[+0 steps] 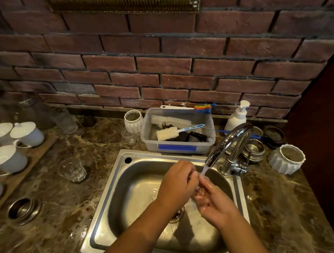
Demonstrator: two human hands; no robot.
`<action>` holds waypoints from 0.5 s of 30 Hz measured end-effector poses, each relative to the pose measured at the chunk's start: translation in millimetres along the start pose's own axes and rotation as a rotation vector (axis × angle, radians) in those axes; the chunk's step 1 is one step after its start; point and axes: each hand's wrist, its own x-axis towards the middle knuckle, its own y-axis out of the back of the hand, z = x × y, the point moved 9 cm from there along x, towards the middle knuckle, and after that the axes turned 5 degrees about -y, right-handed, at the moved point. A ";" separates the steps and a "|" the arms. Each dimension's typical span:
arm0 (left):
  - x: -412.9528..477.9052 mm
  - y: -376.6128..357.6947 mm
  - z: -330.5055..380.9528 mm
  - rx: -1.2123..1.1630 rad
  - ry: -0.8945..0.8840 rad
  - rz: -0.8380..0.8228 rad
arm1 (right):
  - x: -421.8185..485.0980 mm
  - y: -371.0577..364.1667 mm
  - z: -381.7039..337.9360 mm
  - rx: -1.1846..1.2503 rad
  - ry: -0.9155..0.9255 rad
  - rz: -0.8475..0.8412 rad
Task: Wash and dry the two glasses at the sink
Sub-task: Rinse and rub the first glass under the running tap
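Observation:
A clear tumbler (72,170) stands upright on the marble counter, left of the steel sink (115,187). A smaller clear glass (129,136) stands behind the sink beside a plastic tub. Both my hands are over the basin under the tap's running water (203,171). My left hand (177,185) has its fingers curled against the fingertips of my wet right hand (214,200), whose palm faces left. Something clear may sit between them, but the frame does not show it plainly.
The chrome tap (232,142) arches over the sink's right rim. Behind the sink, a plastic tub (178,147) holds brushes and sponges, with a soap pump bottle (237,117) to its right. White lidded cups (27,133) sit on a wooden tray at left. A white ribbed pot (287,161) stands right.

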 end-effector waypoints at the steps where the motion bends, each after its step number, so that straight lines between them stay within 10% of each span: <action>1: 0.7 -1.1 -0.8 0.017 -0.013 -0.014 | 2.9 0.5 -0.2 0.008 -0.022 -0.036; 5: 1.5 -12.4 -26.1 -0.321 0.259 -0.032 | 12.0 6.6 -12.7 -0.282 0.098 0.017; 11: -54.5 -64.4 -62.5 -1.184 1.130 -0.078 | -10.5 -33.7 -23.6 -1.670 0.567 0.090; 15: -67.5 -76.4 -56.1 -1.471 1.213 -0.142 | -11.7 -43.6 -11.8 -2.101 0.676 0.072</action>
